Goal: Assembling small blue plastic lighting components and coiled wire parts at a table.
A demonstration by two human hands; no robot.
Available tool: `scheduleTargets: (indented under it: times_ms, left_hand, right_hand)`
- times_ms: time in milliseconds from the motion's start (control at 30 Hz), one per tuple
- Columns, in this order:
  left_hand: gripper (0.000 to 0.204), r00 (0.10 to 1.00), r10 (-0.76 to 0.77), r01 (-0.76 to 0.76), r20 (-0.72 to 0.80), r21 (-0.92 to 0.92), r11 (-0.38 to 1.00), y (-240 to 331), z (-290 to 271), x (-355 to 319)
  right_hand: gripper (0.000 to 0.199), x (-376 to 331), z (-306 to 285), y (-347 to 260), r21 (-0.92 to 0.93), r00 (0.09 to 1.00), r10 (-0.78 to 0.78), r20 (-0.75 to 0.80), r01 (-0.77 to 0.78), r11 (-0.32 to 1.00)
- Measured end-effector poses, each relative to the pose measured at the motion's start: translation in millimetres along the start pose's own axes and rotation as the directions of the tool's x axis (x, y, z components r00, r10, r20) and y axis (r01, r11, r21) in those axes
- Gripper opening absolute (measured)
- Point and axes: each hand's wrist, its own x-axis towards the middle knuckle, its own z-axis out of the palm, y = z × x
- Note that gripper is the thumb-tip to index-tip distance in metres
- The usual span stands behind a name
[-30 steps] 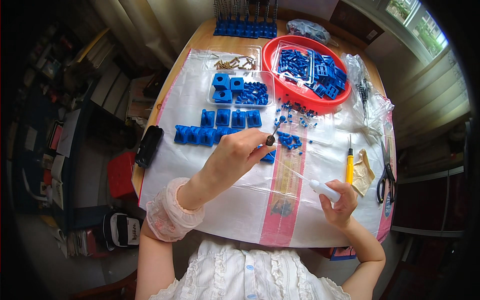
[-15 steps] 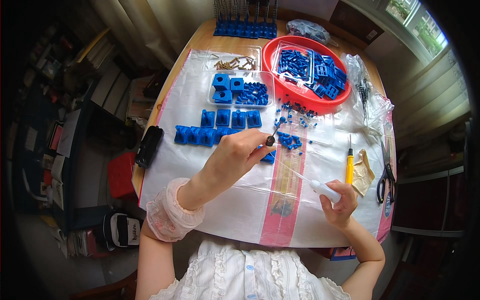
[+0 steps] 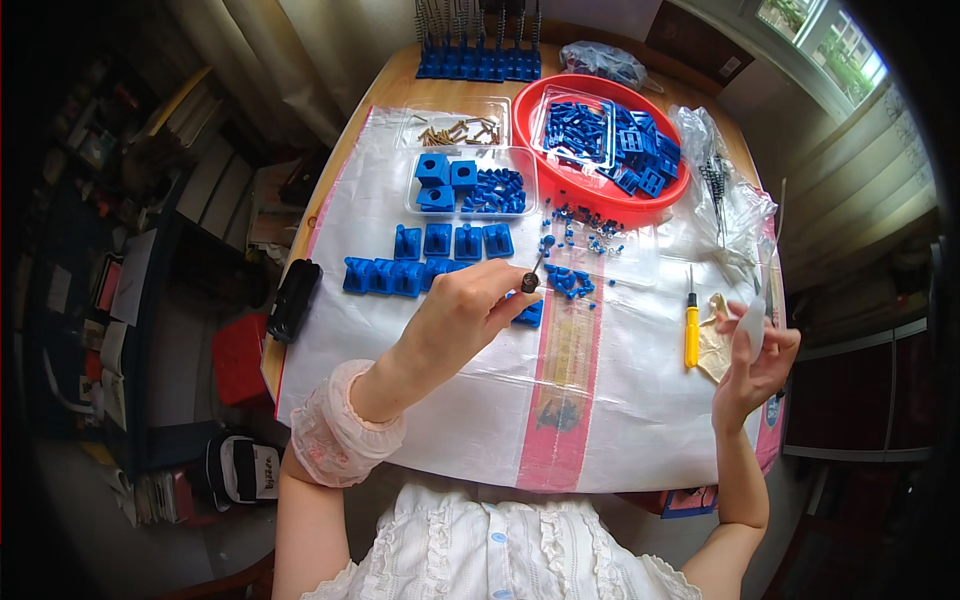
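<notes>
My left hand [image 3: 440,325] is closed, thumb and fingers pinching a dark, round-ended piece [image 3: 529,283] with a thin metal rod. A small blue ball-shaped tip [image 3: 548,241] shows at the rod's far end. Just beneath these fingers lies a blue plastic part [image 3: 528,314], partly hidden. At the right, my right hand [image 3: 742,388] is raised with its fingers around a white squeeze bottle [image 3: 754,326], whose long thin nozzle points upward. Behind that hand are a tan cloth [image 3: 712,350] and scissors, mostly covered. A yellow-handled screwdriver [image 3: 691,335] lies to its left.
Blue blocks [image 3: 405,278] stand in two rows left of centre. Behind them are a clear tray [image 3: 473,212] of blue parts and another with brass-coloured screws [image 3: 460,132]. A red basin [image 3: 640,208] holds more blue pieces. Loose bits [image 3: 570,283] lie near the middle.
My right hand has swung right and up with the squeeze bottle, its nozzle now upright instead of pointing at the left hand's piece. My left hand keeps its hold; the view has shifted slightly.
</notes>
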Motion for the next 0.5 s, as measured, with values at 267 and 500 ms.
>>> scheduleTargets:
  times_ms: [267, 500]
  left_hand:
    - [0.014, 0.999, -0.028, 0.028, 0.017, -0.021, 0.999, 1, 3, 3]
    - [0.015, 0.997, -0.070, 0.072, 0.036, -0.042, 0.997, 5, 3, 4]
  right_hand:
    - [0.026, 82, -5, 47, 0.185, 0.935, 0.343, -0.090, -0.323, 0.928]
    - [0.023, 75, 5, 98, -0.073, 0.934, 0.352, 0.065, -0.348, 0.935]
